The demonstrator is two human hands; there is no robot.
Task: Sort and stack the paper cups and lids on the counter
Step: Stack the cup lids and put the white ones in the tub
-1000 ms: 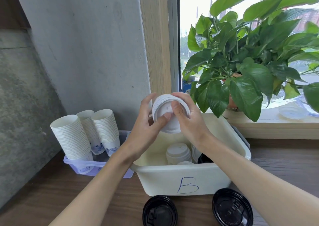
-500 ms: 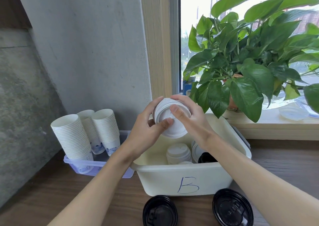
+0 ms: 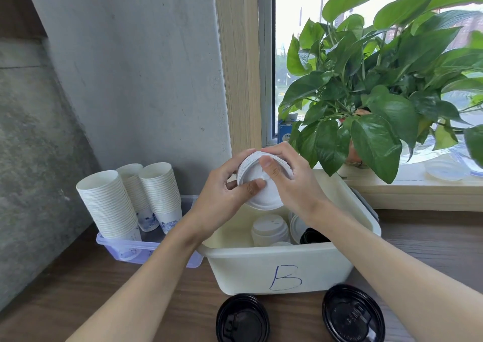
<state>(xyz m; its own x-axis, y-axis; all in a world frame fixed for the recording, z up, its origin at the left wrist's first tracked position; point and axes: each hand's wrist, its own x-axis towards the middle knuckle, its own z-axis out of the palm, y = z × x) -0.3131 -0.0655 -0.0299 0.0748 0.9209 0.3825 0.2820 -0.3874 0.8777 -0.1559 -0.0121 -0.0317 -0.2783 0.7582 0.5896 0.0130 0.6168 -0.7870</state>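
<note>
Since a second earlier, the lids (image 3: 264, 198) had sunk slightly toward the bin (image 3: 282, 271), and both thumbs had crept across the top lid. My left hand (image 3: 222, 192) and right hand (image 3: 295, 182) pinched this small white pile from opposite sides, thumbs pressed on its upper face and fingers curled round the rim behind. The pile hung in the air over the bin's back half, clear of its walls. Its axis was tilted, so the top face leaned toward me rather than straight up.

The relation that mattered: a bin stack (image 3: 269, 228) of white lids stood directly below and a little nearer me. As I judged it, the next move called for levelling the pile and lowering it onto that stack. Both hands were equally near.

Two black lids (image 3: 242, 318) (image 3: 352, 315) lay on the counter (image 3: 78, 302) before the bin, still unsorted. The cups (image 3: 109, 203) stood nested in three columns in a tray (image 3: 146, 250) to the left.
</note>
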